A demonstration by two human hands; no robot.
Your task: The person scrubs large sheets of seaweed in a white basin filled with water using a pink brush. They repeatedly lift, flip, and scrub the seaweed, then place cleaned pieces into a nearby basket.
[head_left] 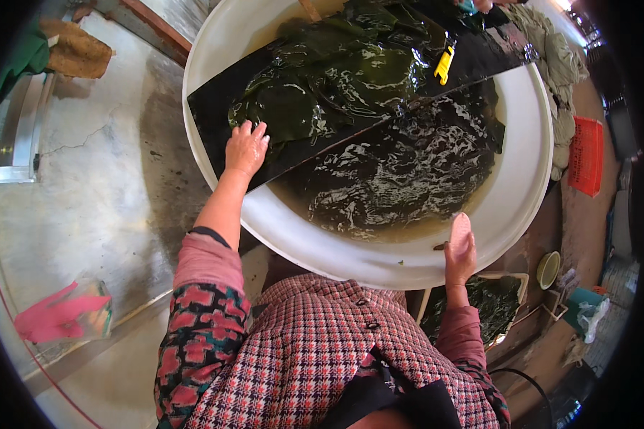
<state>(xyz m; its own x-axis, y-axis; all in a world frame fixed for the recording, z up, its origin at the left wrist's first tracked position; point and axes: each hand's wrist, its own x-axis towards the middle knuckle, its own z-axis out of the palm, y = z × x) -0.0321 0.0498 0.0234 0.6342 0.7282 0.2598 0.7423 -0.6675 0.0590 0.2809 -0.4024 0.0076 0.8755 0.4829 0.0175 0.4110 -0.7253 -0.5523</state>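
Observation:
My left hand lies with spread fingers on the near left edge of wet, dark green kelp. The kelp is spread over a black board that rests across a round white tub. Upright over the tub's near right rim, my right hand grips an oblong pinkish brush-like pad; its other face is hidden. Below the board, more kelp sits in brownish water. A yellow plastic tool rests on the board's right part.
Another person's hand shows at the far edge of the board. To the right are a red plastic crate, a yellowish bowl and a container of kelp. A concrete wall stands on the left, with pink gloves beside it.

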